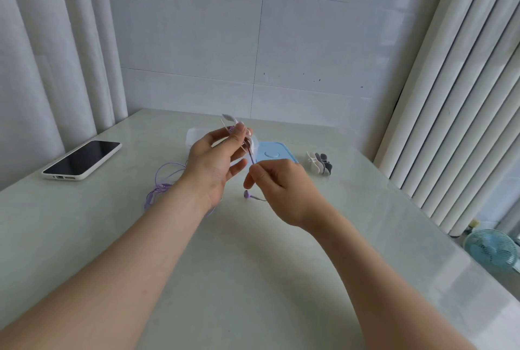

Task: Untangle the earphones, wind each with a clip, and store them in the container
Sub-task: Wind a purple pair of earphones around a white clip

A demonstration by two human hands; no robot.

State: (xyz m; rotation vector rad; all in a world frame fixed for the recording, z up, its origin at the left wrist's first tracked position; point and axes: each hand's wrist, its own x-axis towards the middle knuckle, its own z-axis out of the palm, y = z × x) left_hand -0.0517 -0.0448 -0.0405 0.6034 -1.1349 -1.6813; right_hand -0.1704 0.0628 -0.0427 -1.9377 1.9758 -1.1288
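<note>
Head view only.

- Table (253,279): pale and glossy. Its far edge meets the tiled wall (309,40), the left edge runs along a curtain (42,68), and the right edge falls away toward vertical blinds (450,96). A broad bare stretch lies between the forearms, toward the camera.
- Left hand (213,164): raised above mid-table, thumb and fingertips pinching a white clip (229,118) with purple turns on it.
- Right hand (281,183): just beside and below, fingers curled, pinching the purple earphone cable (161,187) where it leaves the clip.
- The rest of the cable lies looped on the table behind the left wrist, partly hidden by it. One earbud (247,194) rests on the top under the right hand's fingers.
- Container (192,135): clear and mostly hidden behind the left hand. Its contents cannot be made out.
- Blue lid (277,152): flat, just right of the container. It has a round raised mark, and I cannot tell if it carries lettering.
- Spare clips (319,163): white and grey, bunched near the lid.
- Phone (83,158): near the left edge, screen dark.
- Fan (491,247): below the table's right edge, partly cut off by the frame.
</note>
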